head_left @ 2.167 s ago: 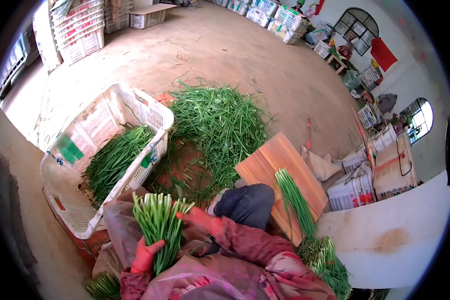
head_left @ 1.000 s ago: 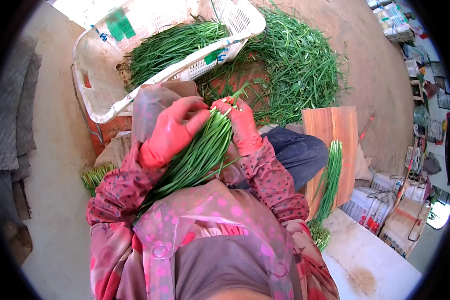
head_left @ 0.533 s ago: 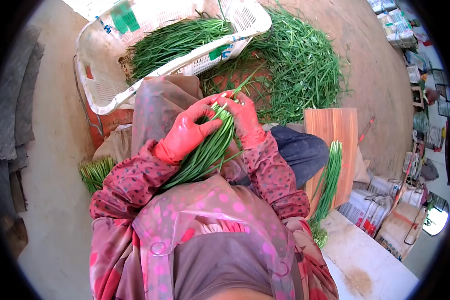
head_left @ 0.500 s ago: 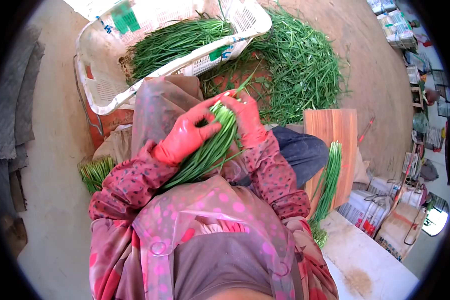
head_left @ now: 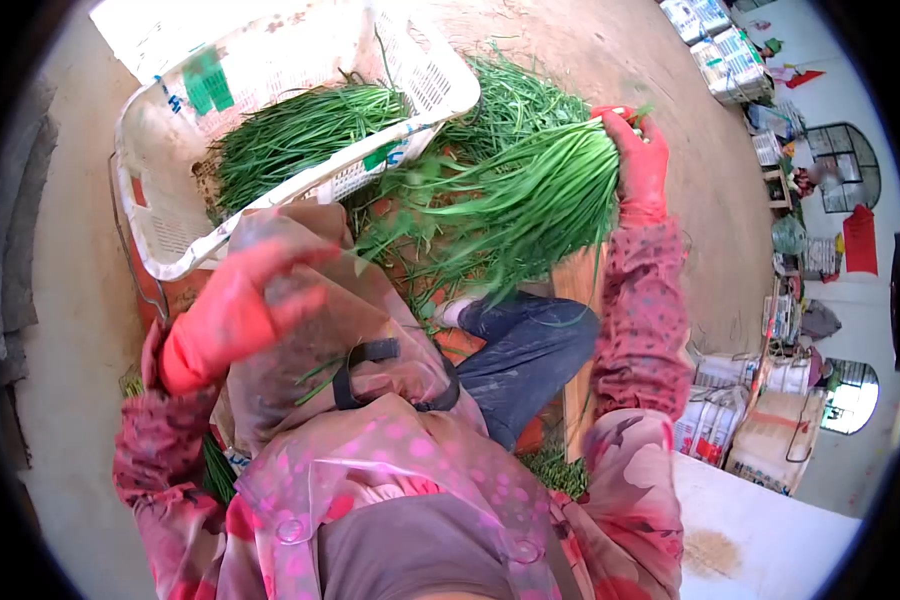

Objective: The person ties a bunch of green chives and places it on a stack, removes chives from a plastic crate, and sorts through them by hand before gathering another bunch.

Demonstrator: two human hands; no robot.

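Note:
My right hand [head_left: 642, 160], in a red glove, grips a bunch of long green stalks [head_left: 560, 180] by its pale ends. The bunch hangs out to the left, its leaf tips blurred, over the loose green pile [head_left: 515, 100] on the floor. My left hand [head_left: 255, 310], also gloved in red, is raised over my left knee with its fingers apart and nothing in them. Beyond that knee, the white crate [head_left: 195, 252] holds more green stalks [head_left: 300, 135]. A wooden board [head_left: 576, 400] is partly hidden behind my right forearm.
Packed white crates [head_left: 710, 420] and a cardboard-coloured box [head_left: 775, 440] stand at the right. A white surface [head_left: 760, 530] lies at the lower right. More packed crates [head_left: 730, 65] line the upper right. A pale ledge [head_left: 70, 400] runs along the left.
My right hand has carried the bunch up and to the right, away from my lap. My left hand has let go of it and moved left. The view has shifted too.

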